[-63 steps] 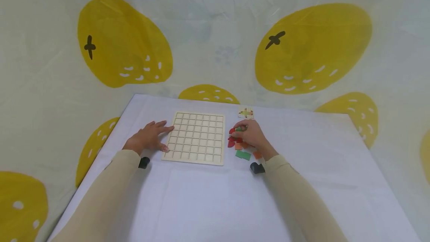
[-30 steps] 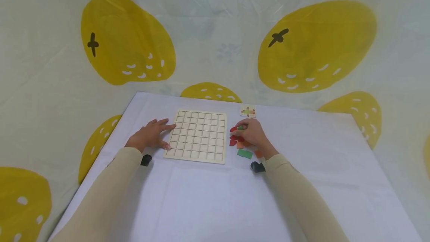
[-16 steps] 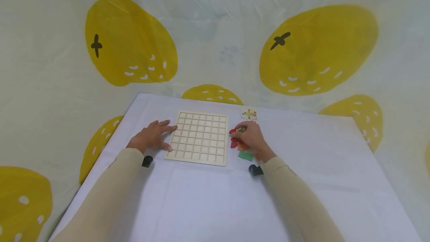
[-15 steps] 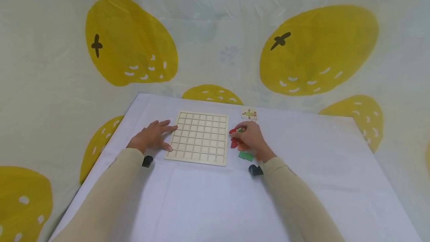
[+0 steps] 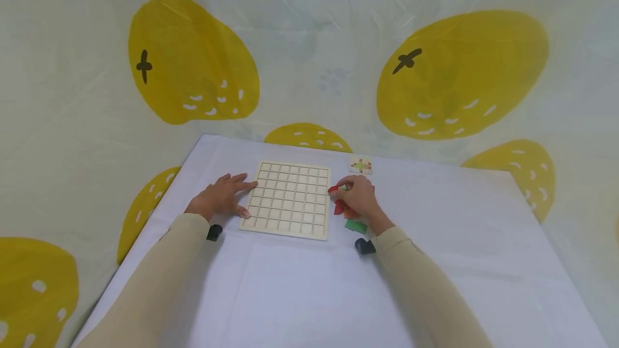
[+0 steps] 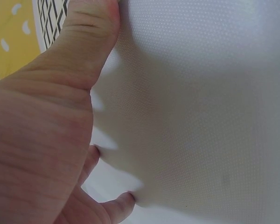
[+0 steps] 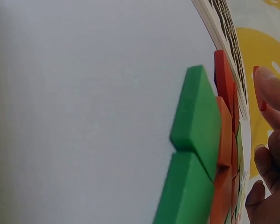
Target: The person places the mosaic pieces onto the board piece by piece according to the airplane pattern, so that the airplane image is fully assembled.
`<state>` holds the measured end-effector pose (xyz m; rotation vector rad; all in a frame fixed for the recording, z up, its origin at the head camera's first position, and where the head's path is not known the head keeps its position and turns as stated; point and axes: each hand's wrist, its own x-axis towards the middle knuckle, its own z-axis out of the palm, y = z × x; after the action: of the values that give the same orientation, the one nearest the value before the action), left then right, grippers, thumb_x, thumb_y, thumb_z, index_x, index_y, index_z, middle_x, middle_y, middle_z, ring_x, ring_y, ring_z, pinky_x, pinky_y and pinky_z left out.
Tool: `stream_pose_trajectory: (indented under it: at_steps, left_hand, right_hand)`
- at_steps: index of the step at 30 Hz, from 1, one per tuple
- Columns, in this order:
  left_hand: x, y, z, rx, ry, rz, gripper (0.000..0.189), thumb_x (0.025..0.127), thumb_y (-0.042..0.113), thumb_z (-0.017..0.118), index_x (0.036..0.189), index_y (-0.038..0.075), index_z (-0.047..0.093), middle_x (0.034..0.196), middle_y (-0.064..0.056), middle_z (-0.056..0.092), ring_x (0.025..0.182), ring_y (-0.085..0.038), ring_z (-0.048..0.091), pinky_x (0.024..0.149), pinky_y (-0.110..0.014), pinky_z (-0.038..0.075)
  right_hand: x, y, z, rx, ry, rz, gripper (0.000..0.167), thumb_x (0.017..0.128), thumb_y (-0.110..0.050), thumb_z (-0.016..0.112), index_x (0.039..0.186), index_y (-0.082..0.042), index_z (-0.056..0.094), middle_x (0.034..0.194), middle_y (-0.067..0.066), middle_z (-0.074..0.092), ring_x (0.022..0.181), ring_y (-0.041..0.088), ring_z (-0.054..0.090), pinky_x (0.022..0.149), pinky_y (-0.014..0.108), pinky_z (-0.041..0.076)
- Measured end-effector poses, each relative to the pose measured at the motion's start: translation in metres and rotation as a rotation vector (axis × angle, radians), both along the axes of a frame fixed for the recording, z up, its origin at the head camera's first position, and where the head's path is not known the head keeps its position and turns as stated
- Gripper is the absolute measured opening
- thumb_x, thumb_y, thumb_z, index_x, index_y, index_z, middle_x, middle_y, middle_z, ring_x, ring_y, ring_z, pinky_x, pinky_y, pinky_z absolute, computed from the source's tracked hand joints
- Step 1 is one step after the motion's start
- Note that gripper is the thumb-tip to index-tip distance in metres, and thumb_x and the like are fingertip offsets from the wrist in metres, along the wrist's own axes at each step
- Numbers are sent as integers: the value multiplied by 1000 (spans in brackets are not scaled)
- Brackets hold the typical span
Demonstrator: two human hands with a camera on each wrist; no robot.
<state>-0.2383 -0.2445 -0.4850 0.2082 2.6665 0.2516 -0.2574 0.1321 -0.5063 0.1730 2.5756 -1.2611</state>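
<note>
We see the right hand (image 5: 359, 196) pinching a thin, plain red, curved-edged piece (image 7: 258, 93), left hand (image 5: 220, 196) spread, touching the pale square-gridded wooden board (image 5: 288, 200).

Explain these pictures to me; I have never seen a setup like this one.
There is no machine here, only a person's two bare hands. The wide view comes from a camera worn on the head, looking forward and down; the close-ups come from one camera on each wrist. On the white-covered table lie a pale gridded board, a small patterned card and, beside the board, green pieces, orange pieces and red pieces. The left hand touches the board's left edge with thumb and one finger. The right hand pinches one red piece, clearest in the right wrist view.
</note>
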Motion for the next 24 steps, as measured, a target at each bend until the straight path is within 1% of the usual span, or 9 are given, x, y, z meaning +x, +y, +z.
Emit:
stream_pose_trajectory:
  at_steps: [2, 5, 8, 12, 15, 19, 21, 22, 24]
  left_hand:
    - [1, 0, 1, 2, 1, 1, 101, 77, 52, 85, 163, 39, 33, 177, -6, 16, 161, -49, 7, 122, -78, 17]
    - [1, 1, 2, -3, 5, -2, 102, 77, 52, 85, 163, 40, 33, 177, -6, 16, 161, -49, 8, 121, -78, 18]
    - [1, 1, 1, -10, 2, -4, 102, 77, 53, 85, 163, 40, 33, 177, -6, 16, 161, -49, 8, 121, -78, 19]
    - [0, 1, 1, -11, -5, 0, 102, 77, 53, 85, 163, 39, 33, 177, -7, 16, 161, -49, 8, 121, -78, 19]
    - [0, 1, 2, -7, -5, 4, 102, 76, 53, 86, 163, 39, 33, 177, -7, 17, 161, -50, 8, 121, -79, 19]
    - [0, 1, 0, -2, -3, 9, 101, 77, 53, 85, 162, 40, 34, 177, -6, 18, 161, -49, 9, 121, -78, 19]
    - [0, 1, -1, -1, 0, 8, 101, 77, 53, 85, 162, 40, 34, 177, -6, 18, 161, -49, 9, 121, -78, 19]
    - [0, 1, -2, -2, 0, 7, 100, 77, 53, 85, 162, 41, 33, 177, -6, 18, 162, -48, 9, 121, -78, 19]
    - [0, 0, -2, 0, 4, 1, 100, 78, 53, 85, 162, 40, 34, 177, -6, 18, 162, -48, 9, 121, -78, 19]
  right_hand:
    - [1, -2, 0, -12, 1, -10, 35, 88, -32, 84, 117, -15, 73, 96, 10, 63, 73, 26, 63, 50, 26, 48]
    - [3, -6, 0, -14, -5, -31, 34, 89, -31, 83, 118, -16, 72, 94, 10, 64, 65, 25, 62, 48, 26, 47]
    - [4, -10, -1, 22, -2, -43, 35, 89, -33, 83, 118, -18, 71, 100, 8, 65, 66, 24, 63, 50, 26, 49]
    - [5, -15, -1, 79, 28, -33, 37, 89, -37, 83, 118, -18, 71, 107, 7, 63, 67, 23, 63, 56, 27, 51]
    - [6, -18, -2, 89, 57, -26, 36, 88, -38, 84, 116, -18, 72, 103, 7, 63, 61, 24, 63, 56, 28, 50]
    - [6, -23, -3, 100, 88, -26, 36, 87, -38, 83, 114, -17, 73, 88, 9, 67, 56, 24, 64, 53, 29, 48]
    - [5, -25, -5, 117, 113, -37, 36, 87, -39, 83, 113, -16, 74, 88, 8, 67, 59, 25, 64, 55, 29, 47]
    - [5, -26, -5, 126, 127, -41, 36, 87, -38, 83, 112, -15, 74, 89, 9, 68, 65, 24, 64, 57, 28, 47]
    - [4, -29, -7, 148, 156, -52, 36, 87, -39, 83, 111, -14, 75, 95, 8, 66, 75, 23, 61, 61, 28, 45]
